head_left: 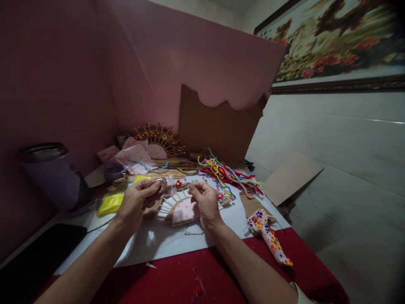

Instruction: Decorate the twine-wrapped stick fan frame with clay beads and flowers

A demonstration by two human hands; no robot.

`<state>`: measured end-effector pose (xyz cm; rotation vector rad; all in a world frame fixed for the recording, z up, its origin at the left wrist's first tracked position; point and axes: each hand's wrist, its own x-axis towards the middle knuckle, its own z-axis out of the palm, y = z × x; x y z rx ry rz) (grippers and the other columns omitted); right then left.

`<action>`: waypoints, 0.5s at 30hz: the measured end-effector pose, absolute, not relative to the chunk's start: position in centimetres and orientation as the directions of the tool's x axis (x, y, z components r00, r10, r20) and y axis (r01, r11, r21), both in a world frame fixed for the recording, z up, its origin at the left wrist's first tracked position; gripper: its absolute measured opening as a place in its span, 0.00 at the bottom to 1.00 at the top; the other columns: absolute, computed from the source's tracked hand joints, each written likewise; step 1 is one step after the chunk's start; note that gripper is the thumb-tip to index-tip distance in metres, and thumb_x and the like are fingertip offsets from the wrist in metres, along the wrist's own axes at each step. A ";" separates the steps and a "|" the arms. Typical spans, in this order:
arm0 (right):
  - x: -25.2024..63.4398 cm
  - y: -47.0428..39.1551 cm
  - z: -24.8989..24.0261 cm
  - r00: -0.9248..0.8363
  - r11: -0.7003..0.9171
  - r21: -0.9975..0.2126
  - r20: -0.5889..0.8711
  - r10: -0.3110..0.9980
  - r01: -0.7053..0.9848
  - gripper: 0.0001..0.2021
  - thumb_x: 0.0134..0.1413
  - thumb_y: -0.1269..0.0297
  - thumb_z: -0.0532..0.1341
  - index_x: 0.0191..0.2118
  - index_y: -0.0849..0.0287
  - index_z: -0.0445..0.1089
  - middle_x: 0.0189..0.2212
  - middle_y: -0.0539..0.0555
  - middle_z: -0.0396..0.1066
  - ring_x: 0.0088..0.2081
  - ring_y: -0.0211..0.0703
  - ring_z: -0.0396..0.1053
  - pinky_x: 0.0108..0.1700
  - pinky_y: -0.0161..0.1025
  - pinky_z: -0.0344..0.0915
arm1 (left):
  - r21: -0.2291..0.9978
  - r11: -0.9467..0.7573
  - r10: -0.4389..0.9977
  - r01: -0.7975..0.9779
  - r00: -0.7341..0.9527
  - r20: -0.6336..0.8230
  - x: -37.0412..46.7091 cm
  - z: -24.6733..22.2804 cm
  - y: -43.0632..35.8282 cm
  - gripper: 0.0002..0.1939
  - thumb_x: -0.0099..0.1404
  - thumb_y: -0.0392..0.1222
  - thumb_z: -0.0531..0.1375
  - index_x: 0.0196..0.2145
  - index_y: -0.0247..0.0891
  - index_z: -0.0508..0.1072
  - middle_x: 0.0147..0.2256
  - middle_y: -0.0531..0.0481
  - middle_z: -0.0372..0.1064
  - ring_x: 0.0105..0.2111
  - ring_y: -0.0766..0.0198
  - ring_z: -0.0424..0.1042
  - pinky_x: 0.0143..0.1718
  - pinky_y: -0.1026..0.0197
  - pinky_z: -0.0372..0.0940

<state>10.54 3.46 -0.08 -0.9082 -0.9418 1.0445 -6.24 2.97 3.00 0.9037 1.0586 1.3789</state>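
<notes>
My left hand [139, 202] is closed on a small clear plastic bag [169, 184], held over the left part of a fan-shaped craft piece. My right hand [207, 203] is pinched just right of the bag's end; what its fingertips hold, if anything, is too small to make out. Below both hands lies the fan craft [185, 211], with a pink-dotted fabric half-circle and pale sticks radiating from it. A red flower [179, 183] shows between my hands, and a pink flower [220, 196] sits beside my right hand.
A second decorated fan [158, 139] stands at the back. Colourful pipe cleaners [226, 171] are heaped at right, near a flower-patterned glue gun [268, 238]. At left are a purple tumbler [55, 177], a yellow packet [110, 204] and a black flat object [47, 249]. Cardboard [218, 126] leans behind.
</notes>
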 end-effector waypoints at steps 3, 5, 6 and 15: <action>10.7 3.4 -0.2 0.218 0.213 -0.933 0.152 0.964 -0.290 0.13 0.42 0.55 0.66 0.28 0.61 0.69 0.22 0.48 0.69 0.19 0.31 0.58 0.19 0.30 0.55 | 0.947 0.033 0.993 -0.320 -0.095 -0.066 -6.3 3.2 2.9 0.16 0.42 0.41 0.69 0.30 0.32 0.75 0.26 0.48 0.75 0.23 0.69 0.70 0.19 0.71 0.55; 10.8 3.4 -0.2 0.197 0.190 -0.940 0.137 0.971 -0.284 0.14 0.44 0.54 0.64 0.32 0.61 0.71 0.23 0.49 0.70 0.18 0.30 0.57 0.17 0.30 0.52 | 0.945 0.033 0.994 -0.325 -0.085 -0.064 -6.4 3.3 2.9 0.16 0.43 0.41 0.69 0.30 0.33 0.75 0.26 0.48 0.75 0.23 0.69 0.70 0.19 0.71 0.55; 10.8 3.4 -0.2 0.189 0.188 -0.942 0.139 0.972 -0.277 0.15 0.44 0.54 0.64 0.33 0.61 0.72 0.23 0.49 0.70 0.18 0.31 0.57 0.17 0.30 0.51 | 0.946 0.030 0.996 -0.324 -0.074 -0.056 -6.4 3.2 3.0 0.16 0.43 0.42 0.69 0.30 0.33 0.75 0.26 0.48 0.75 0.23 0.69 0.70 0.19 0.71 0.55; 10.8 3.2 0.1 0.154 0.312 -0.947 0.297 0.942 -0.082 0.15 0.48 0.52 0.62 0.24 0.61 0.69 0.17 0.48 0.68 0.19 0.32 0.58 0.24 0.32 0.56 | 0.949 0.008 0.999 -0.315 0.035 0.003 -6.4 2.4 3.1 0.12 0.46 0.42 0.69 0.27 0.32 0.74 0.23 0.51 0.71 0.20 0.73 0.65 0.17 0.71 0.51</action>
